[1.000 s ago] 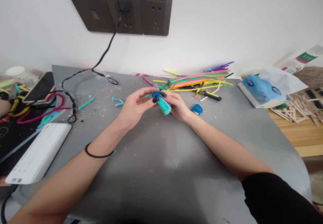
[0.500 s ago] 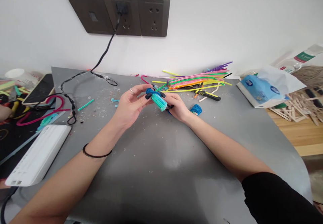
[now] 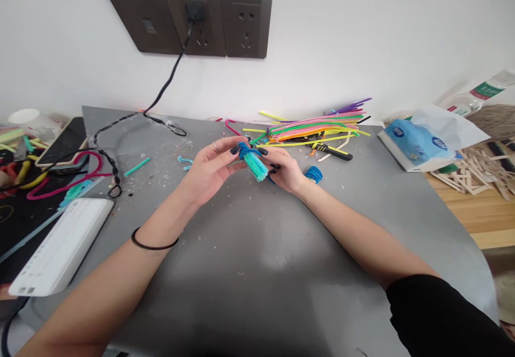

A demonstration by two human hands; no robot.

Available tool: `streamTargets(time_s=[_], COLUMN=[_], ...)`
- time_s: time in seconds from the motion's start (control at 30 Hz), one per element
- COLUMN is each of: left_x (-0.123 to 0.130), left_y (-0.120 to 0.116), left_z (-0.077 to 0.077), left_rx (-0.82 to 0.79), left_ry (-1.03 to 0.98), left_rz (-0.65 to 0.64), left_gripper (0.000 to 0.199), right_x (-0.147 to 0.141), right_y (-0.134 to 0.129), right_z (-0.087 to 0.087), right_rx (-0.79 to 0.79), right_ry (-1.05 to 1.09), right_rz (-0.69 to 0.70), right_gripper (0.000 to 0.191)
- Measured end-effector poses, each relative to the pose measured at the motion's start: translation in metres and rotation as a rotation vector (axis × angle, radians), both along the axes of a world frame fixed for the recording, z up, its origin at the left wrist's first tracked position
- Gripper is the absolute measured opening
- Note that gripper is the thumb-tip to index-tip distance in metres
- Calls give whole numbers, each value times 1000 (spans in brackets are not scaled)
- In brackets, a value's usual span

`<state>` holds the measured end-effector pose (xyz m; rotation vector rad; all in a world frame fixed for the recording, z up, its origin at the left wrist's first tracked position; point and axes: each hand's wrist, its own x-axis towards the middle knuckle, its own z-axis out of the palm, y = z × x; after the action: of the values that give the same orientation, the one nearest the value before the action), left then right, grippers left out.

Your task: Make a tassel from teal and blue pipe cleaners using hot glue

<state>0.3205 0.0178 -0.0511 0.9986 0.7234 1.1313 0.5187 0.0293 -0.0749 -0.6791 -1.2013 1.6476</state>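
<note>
Grey tabletop (image 3: 241,271) is lying below. Left hand (image 3: 210,170) and right hand (image 3: 286,170) are pinching, at its likely firmer blue wrap (image 3: 244,149), a teal bundle (image 3: 256,167) (probably light, soft, bendable).

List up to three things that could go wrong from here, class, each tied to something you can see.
The turquoise bundle might slip or splay if the left hand or right hand loosens, since fingertips hold it near one end.

The blue coil lies close beside the right wrist, so a sideways move could knock it.

The black cable hangs from the wall socket onto the tabletop; snagging it might tug the plug.
</note>
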Motion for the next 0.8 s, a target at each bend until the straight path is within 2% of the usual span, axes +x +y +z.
streamTargets(time_s=[0.17,0.53,0.8], left_x=[-1,0,-1], left_y=[1,0,2], left_z=[-2,-2,-5], left_rx=[5,5,32], left_ry=[29,6,26], left_rz=[-2,-35,-13], left_gripper=[43,41,45], right_x=[1,-1,-1], right_y=[0,1,0], right_z=[1,-3,-7], right_rx=[14,-17,37], right_ry=[-21,-46,-82], right_rz=[6,20,33], right_gripper=[62,59,53])
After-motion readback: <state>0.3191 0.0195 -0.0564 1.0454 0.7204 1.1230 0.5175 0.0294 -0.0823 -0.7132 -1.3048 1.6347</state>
